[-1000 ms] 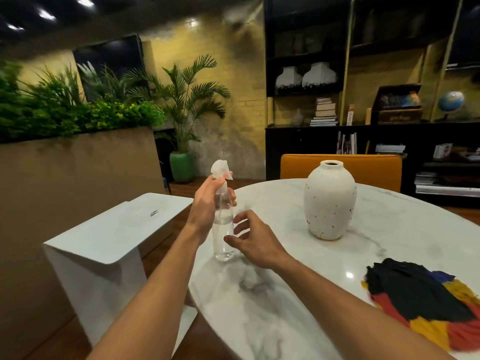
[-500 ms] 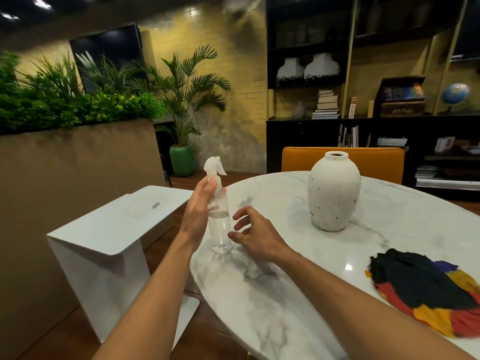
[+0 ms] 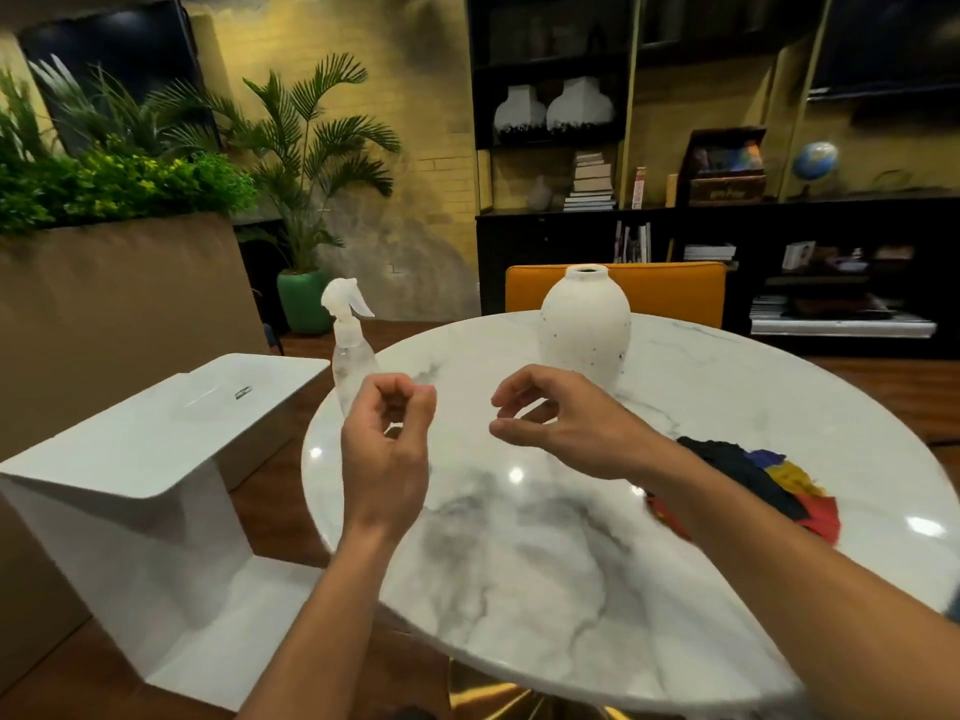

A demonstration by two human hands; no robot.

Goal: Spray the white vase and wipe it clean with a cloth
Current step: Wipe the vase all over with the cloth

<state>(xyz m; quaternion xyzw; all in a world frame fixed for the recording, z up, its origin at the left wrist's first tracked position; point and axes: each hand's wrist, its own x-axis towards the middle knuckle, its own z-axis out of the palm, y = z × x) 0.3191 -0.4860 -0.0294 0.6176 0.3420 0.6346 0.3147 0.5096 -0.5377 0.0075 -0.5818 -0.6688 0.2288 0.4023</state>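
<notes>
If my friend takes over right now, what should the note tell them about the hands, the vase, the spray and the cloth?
Left hand: holds nothing, fingers loosely curled above the table.
Right hand: holds nothing, in front of the white vase.
Spray bottle stands near the table's left edge, no hand on it; vase upright at the far side; coloured cloth lies on the right.
Done: cannot tell whether the vase is sprayed.
Left: wipe it with the cloth.

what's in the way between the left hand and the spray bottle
Nothing visible. The spray bottle stands upright at the table edge just beyond the left hand, which covers its base in this view. The vase and the cloth lie off to the right, outside that path.
</notes>
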